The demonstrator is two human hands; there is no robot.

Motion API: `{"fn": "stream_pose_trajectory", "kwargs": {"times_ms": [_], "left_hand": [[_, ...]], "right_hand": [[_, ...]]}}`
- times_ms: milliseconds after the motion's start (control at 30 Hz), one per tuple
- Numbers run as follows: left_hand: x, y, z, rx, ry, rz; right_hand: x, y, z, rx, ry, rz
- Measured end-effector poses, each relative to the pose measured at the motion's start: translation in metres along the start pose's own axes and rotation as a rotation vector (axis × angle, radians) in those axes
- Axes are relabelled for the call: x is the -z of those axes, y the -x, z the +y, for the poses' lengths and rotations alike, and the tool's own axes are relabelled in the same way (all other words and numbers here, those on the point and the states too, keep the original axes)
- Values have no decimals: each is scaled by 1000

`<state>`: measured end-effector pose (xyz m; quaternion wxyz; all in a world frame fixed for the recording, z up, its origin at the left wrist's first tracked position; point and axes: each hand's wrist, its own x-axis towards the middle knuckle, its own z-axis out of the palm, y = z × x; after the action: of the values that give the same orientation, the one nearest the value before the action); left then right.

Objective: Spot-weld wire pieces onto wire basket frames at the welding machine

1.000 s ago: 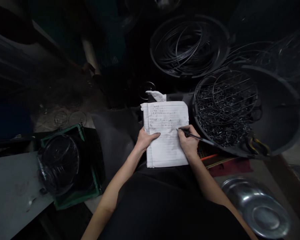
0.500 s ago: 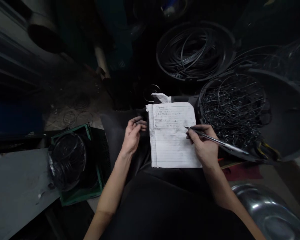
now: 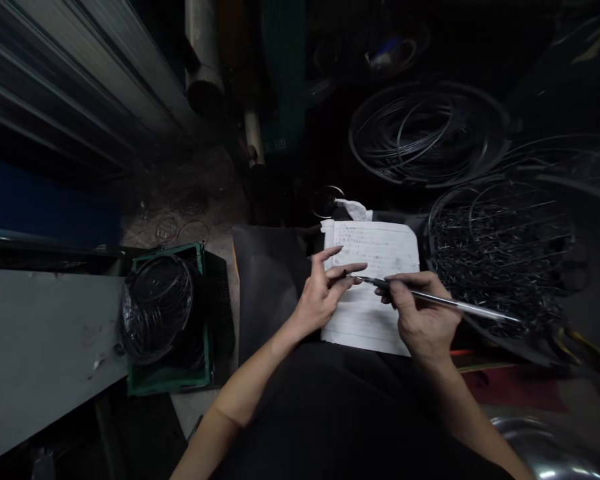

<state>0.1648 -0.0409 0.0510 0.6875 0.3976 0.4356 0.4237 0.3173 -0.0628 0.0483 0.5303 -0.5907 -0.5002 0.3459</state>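
Observation:
A lined notebook (image 3: 375,320) with handwriting on its upper part rests on my lap, its corners worn. My right hand (image 3: 427,320) grips a pen (image 3: 460,305) with a clear barrel over the page, the tip pointing left. Over the notebook's left side is my left hand (image 3: 325,290), fingers stretched and spread. Its thumb and one finger lie on either side of the pen tip; whether they touch it I cannot tell.
Coiled wire (image 3: 410,140) fills a round tub at the back right. Nearer is a basin of short metal pieces (image 3: 495,260). On the left stand a green crate (image 3: 170,381) holding a wire coil (image 3: 157,310) and a grey surface (image 3: 50,353). A shiny metal bowl (image 3: 545,443) sits low right.
My left hand has moved right, from beside the notebook to over it, near the pen tip. The pen is more level. The view has shifted, so the surroundings appear farther right.

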Motion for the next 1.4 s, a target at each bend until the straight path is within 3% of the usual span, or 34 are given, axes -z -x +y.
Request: {"fn": "stream_pose_trajectory", "kwargs": {"times_ms": [400, 733, 800, 1000, 1267, 1400], "left_hand": [[6, 3, -1, -127, -222, -78], [6, 3, -2, -100, -276, 32], [7, 4, 0, -106, -294, -11], [9, 8, 9, -95, -328, -139], [6, 17, -7, -157, -492, -121], [14, -4, 5, -151, -556, -86]], "right_hand": [[12, -4, 2, 53, 195, -136], [18, -4, 8, 42, 169, -114], [19, -7, 6, 48, 206, -160], [24, -25, -6, 52, 225, -471], [12, -21, 0, -5, 107, -525], [8, -51, 9, -102, 25, -583]]}}
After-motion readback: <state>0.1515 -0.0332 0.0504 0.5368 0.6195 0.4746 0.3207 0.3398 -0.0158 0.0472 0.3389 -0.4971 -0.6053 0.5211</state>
